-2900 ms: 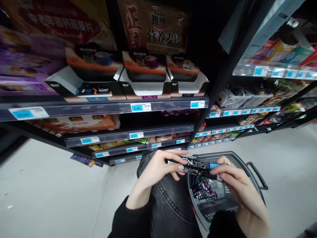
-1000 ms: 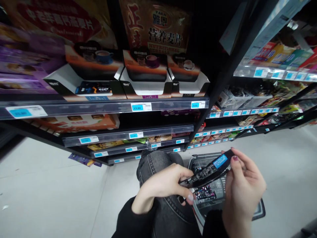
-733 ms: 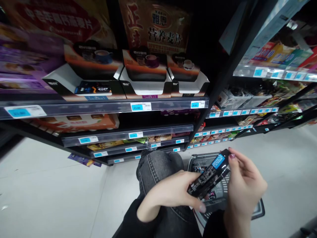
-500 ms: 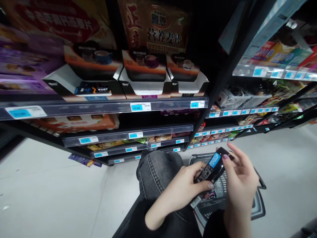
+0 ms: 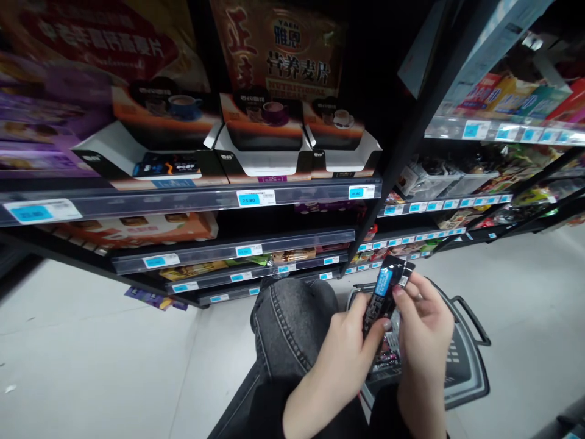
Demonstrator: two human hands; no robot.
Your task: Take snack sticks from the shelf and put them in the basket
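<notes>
Black stick sachets with blue panels [image 5: 382,281], like instant coffee sticks, are held together in front of me above my lap. My left hand [image 5: 350,344] is closed around their lower part, thumb across the front. Higher up, my right hand [image 5: 423,320] pinches their right side between thumb and fingers. How many sachets there are I cannot tell. Under the hands a grey shopping basket [image 5: 470,381] stands on the floor, with dark packets [image 5: 386,360] inside, partly covered by my hands.
On the shelf ahead are three open coffee boxes; the left box [image 5: 169,140] holds a few sachets, while the middle box [image 5: 262,161] and right box [image 5: 340,160] show none. A purple packet [image 5: 155,297] lies on the floor by the shelf. My knee [image 5: 292,317] is close to the lower shelves.
The sachets have become more upright, and a second sachet top with a white code now shows. My right hand has moved left and down, its fingers closing onto them.
</notes>
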